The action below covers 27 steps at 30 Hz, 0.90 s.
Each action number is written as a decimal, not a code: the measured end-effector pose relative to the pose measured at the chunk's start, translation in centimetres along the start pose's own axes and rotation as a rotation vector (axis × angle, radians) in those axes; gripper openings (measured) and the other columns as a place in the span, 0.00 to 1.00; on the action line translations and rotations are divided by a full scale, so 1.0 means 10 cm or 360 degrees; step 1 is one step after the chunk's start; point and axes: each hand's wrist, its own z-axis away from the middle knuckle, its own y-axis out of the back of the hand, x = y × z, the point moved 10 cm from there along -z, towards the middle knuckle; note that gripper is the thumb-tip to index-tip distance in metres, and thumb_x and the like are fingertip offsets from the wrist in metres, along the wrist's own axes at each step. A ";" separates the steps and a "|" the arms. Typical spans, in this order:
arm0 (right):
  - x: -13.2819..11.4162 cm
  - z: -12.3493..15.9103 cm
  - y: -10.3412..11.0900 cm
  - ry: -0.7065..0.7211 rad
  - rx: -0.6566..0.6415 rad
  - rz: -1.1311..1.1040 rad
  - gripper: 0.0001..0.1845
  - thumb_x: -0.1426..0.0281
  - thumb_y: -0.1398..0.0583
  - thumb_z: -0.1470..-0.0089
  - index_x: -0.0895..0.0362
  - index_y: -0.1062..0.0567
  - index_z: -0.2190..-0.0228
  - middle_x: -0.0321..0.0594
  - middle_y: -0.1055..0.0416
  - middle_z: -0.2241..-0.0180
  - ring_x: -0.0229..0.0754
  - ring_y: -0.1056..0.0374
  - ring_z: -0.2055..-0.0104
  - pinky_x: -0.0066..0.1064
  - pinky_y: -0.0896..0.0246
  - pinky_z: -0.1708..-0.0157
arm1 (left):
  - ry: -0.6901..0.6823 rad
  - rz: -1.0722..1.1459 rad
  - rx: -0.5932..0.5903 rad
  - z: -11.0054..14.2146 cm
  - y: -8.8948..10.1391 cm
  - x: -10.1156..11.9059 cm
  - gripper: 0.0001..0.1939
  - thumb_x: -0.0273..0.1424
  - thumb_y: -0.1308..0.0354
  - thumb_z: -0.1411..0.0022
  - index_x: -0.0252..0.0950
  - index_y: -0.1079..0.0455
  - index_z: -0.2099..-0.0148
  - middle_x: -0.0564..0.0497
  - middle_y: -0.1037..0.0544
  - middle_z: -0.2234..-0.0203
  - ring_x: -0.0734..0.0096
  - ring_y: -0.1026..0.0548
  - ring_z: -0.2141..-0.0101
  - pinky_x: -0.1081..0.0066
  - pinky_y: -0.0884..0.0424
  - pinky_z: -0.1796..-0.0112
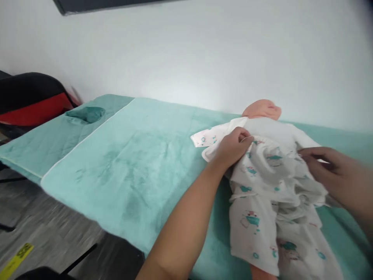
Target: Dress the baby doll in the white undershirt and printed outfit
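Note:
A baby doll [260, 109] lies on the table, its head toward the wall. It wears a white long-sleeved top [271, 128] and white printed baby pants [252, 210] with teal pictures. My left hand [234, 146] is closed, pinching the pants' waistband on the left side at the doll's waist. On the opposite side, my right hand [332, 169] is closed on the pants near the waistband; its fingertips are partly hidden and slightly blurred. The pants' fabric is bunched across the hips. Part of one doll leg [262, 273] shows below the left pant leg.
A teal plush cover [140, 155] with white edging spreads over the table, with a hole [87, 114] at its far left end. A black and red chair [35, 101] stands at the left. Behind runs a white wall [175, 58]. Yellow tape [16, 258] marks the grey floor.

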 end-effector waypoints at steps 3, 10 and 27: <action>-0.38 -0.14 -0.06 0.0071 -0.0011 0.0112 0.07 0.62 0.41 0.47 0.49 0.26 0.66 0.39 0.26 0.65 0.48 0.32 0.65 0.39 0.39 0.64 | -0.0125 0.0019 -0.0169 0.00 0.00 0.12 0.11 0.40 0.44 0.37 0.37 0.31 0.62 0.53 0.25 0.67 0.70 0.28 0.63 0.71 0.33 0.60; -0.56 -0.09 -0.25 0.0195 -0.0292 -0.0329 0.11 0.58 0.38 0.46 0.52 0.30 0.69 0.36 0.35 0.71 0.41 0.41 0.68 0.33 0.44 0.68 | -0.0265 -0.0272 -0.0023 0.06 0.02 0.30 0.11 0.41 0.45 0.35 0.38 0.32 0.63 0.51 0.27 0.63 0.70 0.30 0.62 0.71 0.35 0.58; 0.11 0.20 -0.33 -0.0311 -0.1210 -0.0746 0.18 0.55 0.32 0.53 0.56 0.25 0.70 0.37 0.33 0.73 0.39 0.39 0.72 0.29 0.43 0.76 | 0.0120 -0.0397 0.0094 0.16 0.22 0.10 0.11 0.41 0.50 0.33 0.40 0.38 0.63 0.56 0.30 0.70 0.69 0.32 0.66 0.70 0.39 0.63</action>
